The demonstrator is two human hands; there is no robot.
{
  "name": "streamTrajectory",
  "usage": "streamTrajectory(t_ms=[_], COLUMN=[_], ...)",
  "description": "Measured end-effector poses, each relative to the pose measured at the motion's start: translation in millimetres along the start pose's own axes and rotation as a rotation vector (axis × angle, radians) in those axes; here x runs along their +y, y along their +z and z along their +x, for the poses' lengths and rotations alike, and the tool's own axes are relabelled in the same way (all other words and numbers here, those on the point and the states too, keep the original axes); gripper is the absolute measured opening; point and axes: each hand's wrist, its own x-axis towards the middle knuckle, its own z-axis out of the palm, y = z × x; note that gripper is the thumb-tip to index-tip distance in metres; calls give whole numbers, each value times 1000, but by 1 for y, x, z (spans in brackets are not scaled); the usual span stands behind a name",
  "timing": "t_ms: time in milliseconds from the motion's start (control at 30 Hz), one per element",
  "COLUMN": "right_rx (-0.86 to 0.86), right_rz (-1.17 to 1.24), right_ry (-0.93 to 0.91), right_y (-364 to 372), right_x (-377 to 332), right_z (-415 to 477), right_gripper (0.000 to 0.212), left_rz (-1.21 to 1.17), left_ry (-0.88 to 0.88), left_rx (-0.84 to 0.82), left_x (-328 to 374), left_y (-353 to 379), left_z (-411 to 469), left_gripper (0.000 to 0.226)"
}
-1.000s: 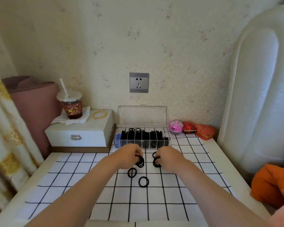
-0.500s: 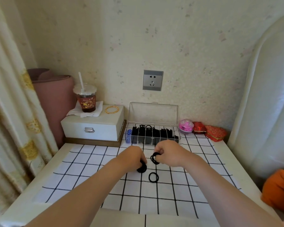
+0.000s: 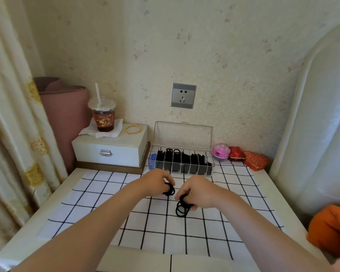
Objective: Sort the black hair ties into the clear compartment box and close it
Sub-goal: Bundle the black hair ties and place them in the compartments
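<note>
Right now both hands are curled over the middle of the checked cloth (image 3: 106, 203), close together but not touching. The left hand (image 3: 157, 183) has its fingertips pinched round a small bundle of black hair ties (image 3: 170, 190) that pokes out to its right. The right hand (image 3: 198, 193), just nearer and to the right, grips a second bunch (image 3: 182, 208) between thumb and fingers. Its loops hang down to the cloth, though I cannot tell whether they rest on it. Just beyond the hands, at the far edge of the tabletop (image 3: 53, 205), sits the clear compartment box (image 3: 182, 163). Its lid (image 3: 183, 134) stands upright against the wall and its slots are packed with more black ties. Left of it is a white case (image 3: 114, 148) carrying an iced drink (image 3: 103, 118) and a gold bangle (image 3: 133, 129). On the far right sit a pink trinket (image 3: 221, 152) and red boxes (image 3: 256, 160).
</note>
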Motion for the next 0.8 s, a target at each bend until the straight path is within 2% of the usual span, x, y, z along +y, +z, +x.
streamTrajectory(t_ms=[67, 200, 333, 400, 533, 600, 667, 800], right_rx=[-3, 54, 45, 63, 141, 177, 190, 258], right_rz=[-55, -393, -442, -331, 280, 498, 591, 545], right_ry=[5, -29, -38, -41, -26, -30, -16, 37], right_y=[9, 14, 14, 8, -8, -14, -14, -10], right_x=[1, 0, 0, 0, -11, -16, -18, -14], right_z=[3, 11, 13, 12, 7, 3, 1, 0], right_gripper=[32, 27, 22, 21, 19, 14, 12, 11], left_rz=[-39, -123, -154, -177, -222, -236, -284, -480], left_ry=[-6, -51, -43, -43, -50, -63, -63, -74], left_rx=[-9, -6, 9, 25, 40, 25, 6, -64], left_x=[-1, -3, -2, -1, 1, 4, 10, 19], left_y=[-1, -1, 1, 1, 1, 1, 2, 1], left_z=[-1, -4, -5, -4, 0, 1, 1, 2], left_gripper=[27, 30, 30, 30, 22, 12, 12, 26])
